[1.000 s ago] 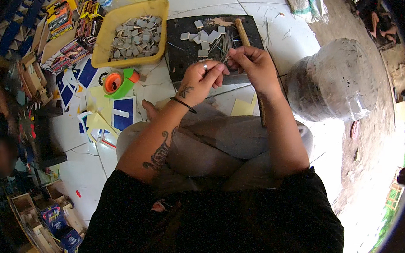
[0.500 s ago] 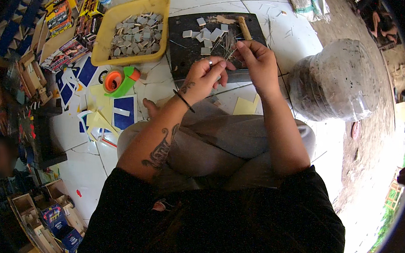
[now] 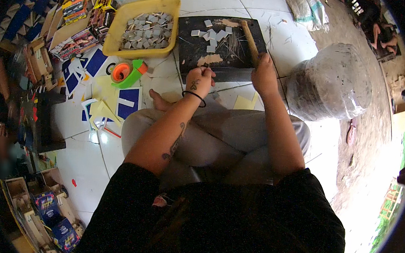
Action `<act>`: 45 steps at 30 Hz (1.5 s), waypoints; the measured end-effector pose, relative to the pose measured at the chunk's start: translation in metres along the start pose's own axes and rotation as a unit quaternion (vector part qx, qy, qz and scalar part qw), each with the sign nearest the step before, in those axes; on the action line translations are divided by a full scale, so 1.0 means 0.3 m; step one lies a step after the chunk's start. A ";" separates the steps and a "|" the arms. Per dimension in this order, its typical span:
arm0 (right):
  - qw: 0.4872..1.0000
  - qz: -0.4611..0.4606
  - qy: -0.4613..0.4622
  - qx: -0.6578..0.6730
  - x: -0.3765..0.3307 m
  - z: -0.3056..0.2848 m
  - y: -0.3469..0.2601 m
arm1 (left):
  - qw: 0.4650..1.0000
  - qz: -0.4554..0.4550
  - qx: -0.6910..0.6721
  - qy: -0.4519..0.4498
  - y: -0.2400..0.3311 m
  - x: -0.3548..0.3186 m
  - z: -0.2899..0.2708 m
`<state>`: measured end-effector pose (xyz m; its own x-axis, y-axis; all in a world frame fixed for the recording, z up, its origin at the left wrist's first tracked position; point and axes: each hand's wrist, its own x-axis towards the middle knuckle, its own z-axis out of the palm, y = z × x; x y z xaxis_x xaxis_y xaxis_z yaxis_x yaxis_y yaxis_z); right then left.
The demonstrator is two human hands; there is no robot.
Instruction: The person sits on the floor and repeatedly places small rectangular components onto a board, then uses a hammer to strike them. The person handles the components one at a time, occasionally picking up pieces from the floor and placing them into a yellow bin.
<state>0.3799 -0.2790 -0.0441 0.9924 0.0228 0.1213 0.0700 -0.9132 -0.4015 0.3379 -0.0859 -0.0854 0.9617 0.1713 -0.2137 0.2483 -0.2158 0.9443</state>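
Observation:
My right hand (image 3: 264, 75) is wrapped round the near end of a wooden tool handle (image 3: 250, 42). The handle slants across the right side of a low black board (image 3: 189, 47); no tool head can be made out. At the board's near left edge my left hand (image 3: 200, 80) is closed, and whatever its fingers hold is hidden. Thin metal wires (image 3: 236, 47) lie loose on the board, left of the handle. Several small grey-topped square pieces (image 3: 212, 35) are grouped beside them. A worn tan patch (image 3: 209, 59) shows just beyond my left hand.
Left of the board sits a yellow tub (image 3: 108, 43) of similar grey squares. Nearer are a green-and-orange tape dispenser (image 3: 131, 75) and blue and yellow paper scraps (image 3: 128, 102). A large plastic-wrapped bundle (image 3: 329, 84) stands at right. Wooden toy trucks (image 3: 30, 203) are at lower left.
My right hand has left the wires and moved down onto the wooden handle, which has shifted nearer. The left hand has drawn back toward the board's near edge. The view has shifted slightly.

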 end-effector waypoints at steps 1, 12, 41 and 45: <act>0.998 -0.027 0.035 0.034 -0.002 -0.011 -0.002 | 1.000 0.000 0.007 0.023 -0.011 -0.005 0.001; 0.988 -0.055 -0.139 0.037 -0.443 -0.118 -0.128 | 0.997 0.011 0.013 0.078 -0.031 -0.013 0.018; 0.986 -0.070 -0.132 0.074 -0.493 -0.132 -0.104 | 0.997 -0.011 -0.016 0.078 -0.031 -0.003 0.020; 0.986 -0.067 -0.114 0.105 -0.473 -0.128 -0.082 | 0.998 0.007 -0.004 0.068 -0.041 0.011 0.016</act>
<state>0.2335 -0.2753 -0.0165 0.9678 0.2513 -0.0120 0.1984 -0.7917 -0.5778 0.3385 -0.0873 -0.0988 0.9406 0.2970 -0.1645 0.2326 -0.2109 0.9494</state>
